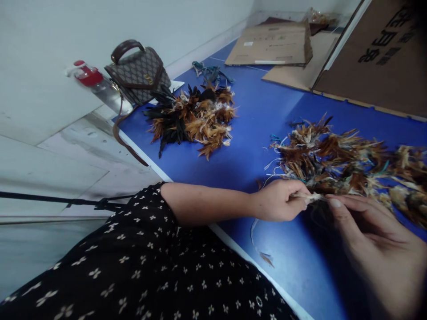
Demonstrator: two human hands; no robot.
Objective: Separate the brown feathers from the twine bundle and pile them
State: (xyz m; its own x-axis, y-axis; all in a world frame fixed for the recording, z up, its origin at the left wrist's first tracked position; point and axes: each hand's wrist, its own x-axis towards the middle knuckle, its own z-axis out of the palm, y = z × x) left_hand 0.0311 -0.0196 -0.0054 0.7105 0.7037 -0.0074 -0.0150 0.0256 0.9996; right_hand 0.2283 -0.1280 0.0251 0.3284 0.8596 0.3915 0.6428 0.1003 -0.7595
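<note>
My left hand (278,201) is closed in a fist around a small pale feather tuft (312,197), which sticks out past the thumb. At the tuft's right end, the thumb and forefinger of my right hand (376,235) pinch its wispy tip. A thin string (252,235) hangs below my left wrist, with a small brown feather (267,258) at its end. Just behind both hands lies a wide heap of brown feathers (336,155), with white and teal strings among them. Some of that heap is hidden behind my hands.
Another pile of brown and black feathers (200,115) lies on the blue tabletop (256,106). Near the wall are a patterned handbag (143,73), a red-capped bottle (103,89) and teal ribbons (213,73). Flat cardboard (270,44) and a large carton (373,58) stand at the back right.
</note>
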